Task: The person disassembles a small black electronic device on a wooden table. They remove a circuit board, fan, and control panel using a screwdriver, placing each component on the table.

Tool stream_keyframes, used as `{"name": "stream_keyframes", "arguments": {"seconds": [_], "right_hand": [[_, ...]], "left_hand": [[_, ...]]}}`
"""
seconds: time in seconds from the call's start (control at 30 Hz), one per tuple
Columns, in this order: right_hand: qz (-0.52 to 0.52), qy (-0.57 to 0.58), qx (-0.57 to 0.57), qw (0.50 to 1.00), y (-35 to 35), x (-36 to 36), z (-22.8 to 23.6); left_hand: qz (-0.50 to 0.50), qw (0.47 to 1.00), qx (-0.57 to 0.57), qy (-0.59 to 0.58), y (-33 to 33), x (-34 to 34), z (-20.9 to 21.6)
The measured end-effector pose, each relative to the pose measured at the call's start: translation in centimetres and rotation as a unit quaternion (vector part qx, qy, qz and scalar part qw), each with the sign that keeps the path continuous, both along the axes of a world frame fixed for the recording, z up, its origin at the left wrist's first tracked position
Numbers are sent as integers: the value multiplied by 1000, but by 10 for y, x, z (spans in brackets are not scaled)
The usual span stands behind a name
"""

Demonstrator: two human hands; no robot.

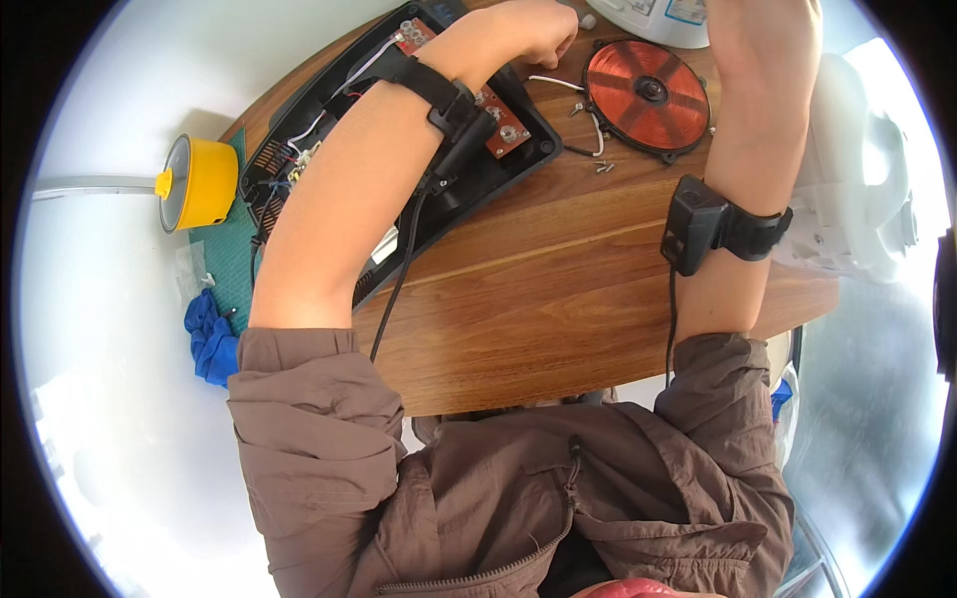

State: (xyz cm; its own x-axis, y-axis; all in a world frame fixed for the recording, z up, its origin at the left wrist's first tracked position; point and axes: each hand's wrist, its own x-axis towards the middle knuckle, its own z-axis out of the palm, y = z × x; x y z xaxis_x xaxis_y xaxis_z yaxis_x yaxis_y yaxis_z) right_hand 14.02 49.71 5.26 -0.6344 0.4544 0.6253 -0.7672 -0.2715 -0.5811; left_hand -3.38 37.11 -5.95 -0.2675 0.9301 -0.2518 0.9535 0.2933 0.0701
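Observation:
My left hand reaches over the far end of an opened black appliance housing, its fingers curled inward; anything between them is hidden. Inside the housing lie red-brown circuit boards and white wires, partly covered by my left forearm. To the right of that hand, a round copper coil with a black centre rests on the wooden table, white leads trailing from it. My right hand is at the top edge, beyond the coil and beside a white tub; its fingers are out of the picture.
Several small screws lie below the coil. At the left stand a yellow pot-shaped container and a green mat, with a blue cloth by it. A white plastic object stands right of my right forearm. Black cables hang from both wrist straps.

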Motion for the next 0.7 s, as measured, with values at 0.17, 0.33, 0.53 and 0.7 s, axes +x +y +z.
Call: {"name": "stream_keyframes", "arguments": {"seconds": [0.17,0.33,0.53,0.7], "right_hand": [[-15,-8,0,1000,-4,-1,0],[-10,-12,3,1000,-4,-3,1],[-21,-6,11,1000,-4,-4,0],[-93,-42,-5,995,-15,-1,4]], "left_hand": [[21,997,46,-51,-9,-10,3],[59,997,18,-48,-17,-11,10],[78,995,30,-63,-27,3,30],[24,982,172,-73,-63,21,67]]}}
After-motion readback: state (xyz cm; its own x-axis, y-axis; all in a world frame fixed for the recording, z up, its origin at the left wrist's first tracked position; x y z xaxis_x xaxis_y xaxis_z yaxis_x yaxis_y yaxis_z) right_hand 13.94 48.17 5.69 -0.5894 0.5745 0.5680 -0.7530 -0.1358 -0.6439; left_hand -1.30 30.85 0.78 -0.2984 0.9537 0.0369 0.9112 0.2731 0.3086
